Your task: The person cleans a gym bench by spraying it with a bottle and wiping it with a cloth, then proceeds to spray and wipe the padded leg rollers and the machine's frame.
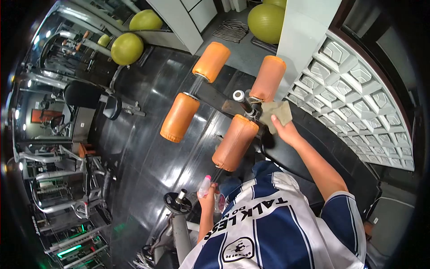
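Observation:
My right hand (285, 131) grips a greenish-grey cloth (278, 113) against the metal frame between two brownish padded rollers. One brown roller (235, 143) is close to me and the other brown roller (268, 79) lies farther off. A metal post with a round white end (239, 96) sticks up between them. Lower down, my left hand (208, 200) is closed around a small clear bottle with a pink top (205, 186); part of the bottle is hidden by the fingers. Two orange rollers (180, 117) (212, 62) sit on the machine's far bar.
A black weight plate on a bar (178, 203) stands close to my left forearm. Gym machines and a black padded seat (83, 94) line the left. Green exercise balls (127, 49) rest at the back, and a white patterned wall panel (354, 103) runs along the right.

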A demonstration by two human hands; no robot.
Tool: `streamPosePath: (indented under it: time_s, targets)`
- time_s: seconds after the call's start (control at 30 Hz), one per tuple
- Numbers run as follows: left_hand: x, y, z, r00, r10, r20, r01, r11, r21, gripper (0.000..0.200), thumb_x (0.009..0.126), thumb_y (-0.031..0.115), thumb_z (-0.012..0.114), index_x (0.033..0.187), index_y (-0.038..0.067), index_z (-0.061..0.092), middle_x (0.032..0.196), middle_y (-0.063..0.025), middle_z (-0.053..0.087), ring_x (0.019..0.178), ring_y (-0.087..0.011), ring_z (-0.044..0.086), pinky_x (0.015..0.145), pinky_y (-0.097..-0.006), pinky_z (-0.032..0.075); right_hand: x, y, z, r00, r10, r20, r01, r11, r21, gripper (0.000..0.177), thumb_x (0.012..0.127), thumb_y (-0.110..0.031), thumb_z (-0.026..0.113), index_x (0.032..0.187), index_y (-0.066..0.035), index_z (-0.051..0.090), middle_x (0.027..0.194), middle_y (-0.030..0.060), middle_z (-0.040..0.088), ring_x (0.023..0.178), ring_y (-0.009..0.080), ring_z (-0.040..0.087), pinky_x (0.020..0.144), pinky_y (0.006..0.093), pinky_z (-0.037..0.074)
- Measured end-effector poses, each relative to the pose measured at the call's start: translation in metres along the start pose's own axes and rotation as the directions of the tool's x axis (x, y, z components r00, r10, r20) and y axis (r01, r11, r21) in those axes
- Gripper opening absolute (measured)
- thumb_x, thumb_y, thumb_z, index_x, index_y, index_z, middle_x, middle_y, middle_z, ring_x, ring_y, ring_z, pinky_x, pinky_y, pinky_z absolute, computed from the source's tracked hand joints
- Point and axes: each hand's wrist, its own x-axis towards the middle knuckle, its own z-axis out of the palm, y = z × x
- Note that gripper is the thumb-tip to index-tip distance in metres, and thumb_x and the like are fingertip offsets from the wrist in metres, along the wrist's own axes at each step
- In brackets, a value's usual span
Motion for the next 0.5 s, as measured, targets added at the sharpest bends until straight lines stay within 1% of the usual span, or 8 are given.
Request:
streamPosePath:
  time_s: [0.13,0.2,0.27,0.3,0.33,0.4,0.47,0.5]
  targets:
    - [0.032,0.004,-0.017,0.983,0.039,0.179,-0.058,0.993,0.107,0.021,0.086,0.016,0.067,0.096,-0.003,0.068,0.086,-0.0102,0.071,0.065,-0.0151,0.065,0.062,-0.0297,0.052,0.022,-0.018,0.025,0.999,0.013,0.052,-0.004,0.985,-0.171,0.06,0.098,-0.04,0.058,0.138,0.002,0.045,0.133,0.0247,0.057,0.125,0.0378,0.054,0.104,0.0386,0.043]
    - [0.05,0.011,-0.03,0.969,0.032,0.245,-0.072,0.985,0.155,0.021,0.087,0.016,0.067,0.096,-0.003,0.068,0.087,-0.0101,0.071,0.065,-0.0147,0.065,0.062,-0.0296,0.053,0.02,-0.016,0.062,0.995,-0.029,-0.096,-0.001,0.954,-0.298,0.063,0.094,-0.039,0.061,0.14,0.001,0.045,0.136,0.025,0.054,0.129,0.0413,0.05,0.11,0.0458,0.039]
    - [0.071,0.017,-0.046,0.94,0.042,0.339,-0.101,0.982,0.157,0.021,0.087,0.015,0.067,0.097,-0.003,0.068,0.086,-0.01,0.071,0.066,-0.0147,0.065,0.063,-0.0295,0.053,0.008,0.006,0.106,0.99,-0.14,-0.015,0.118,0.884,-0.452,0.067,0.091,-0.039,0.063,0.143,-0.001,0.043,0.144,0.0222,0.047,0.136,0.0419,0.042,0.115,0.0542,0.029]
    - [0.076,0.035,-0.052,0.931,0.035,0.363,-0.109,0.977,0.186,0.021,0.086,0.014,0.067,0.098,-0.003,0.068,0.084,-0.0095,0.07,0.066,-0.0145,0.065,0.064,-0.0293,0.054,-0.015,0.016,0.135,0.978,-0.192,-0.086,0.14,0.9,-0.414,0.072,0.089,-0.034,0.066,0.149,-0.007,0.037,0.155,0.0164,0.036,0.143,0.0404,0.032,0.117,0.0626,0.018]
    - [0.087,0.039,-0.062,0.921,0.037,0.389,-0.118,0.975,0.187,0.021,0.086,0.014,0.067,0.098,-0.003,0.068,0.084,-0.0095,0.07,0.066,-0.0145,0.065,0.064,-0.0293,0.054,-0.04,0.01,0.147,0.955,-0.266,0.127,0.277,0.662,-0.697,0.077,0.084,-0.028,0.068,0.152,-0.014,0.034,0.16,0.0107,0.028,0.149,0.0366,0.021,0.118,0.0643,0.013]
    - [0.114,0.043,-0.086,0.888,0.089,0.452,-0.197,0.96,0.198,0.021,0.086,0.014,0.068,0.098,-0.003,0.068,0.083,-0.009,0.07,0.066,-0.0143,0.065,0.064,-0.0295,0.054,-0.078,0.01,0.174,0.974,-0.081,0.212,0.214,0.637,-0.74,0.086,0.07,-0.023,0.071,0.15,-0.019,0.04,0.16,0.0064,0.03,0.145,0.0323,0.029,0.119,0.0639,0.012]
    - [0.144,0.044,-0.108,0.878,0.066,0.474,-0.183,0.962,0.204,0.02,0.087,0.014,0.067,0.098,-0.003,0.068,0.083,-0.0078,0.069,0.065,-0.0135,0.064,0.061,-0.0298,0.054,-0.104,-0.008,0.187,0.964,-0.093,0.247,0.251,0.62,-0.744,0.087,0.068,-0.024,0.073,0.15,-0.02,0.041,0.158,0.0055,0.033,0.14,0.0303,0.036,0.119,0.062,0.014]
    - [0.159,0.045,-0.113,0.871,0.038,0.49,-0.162,0.964,0.212,0.018,0.087,0.013,0.066,0.096,-0.002,0.068,0.085,-0.0095,0.07,0.066,-0.0141,0.064,0.061,-0.0297,0.054,-0.116,-0.023,0.188,0.931,-0.048,0.363,0.31,0.63,-0.712,0.081,0.069,-0.024,0.073,0.145,-0.019,0.046,0.153,0.005,0.039,0.137,0.0275,0.039,0.118,0.0605,0.017]
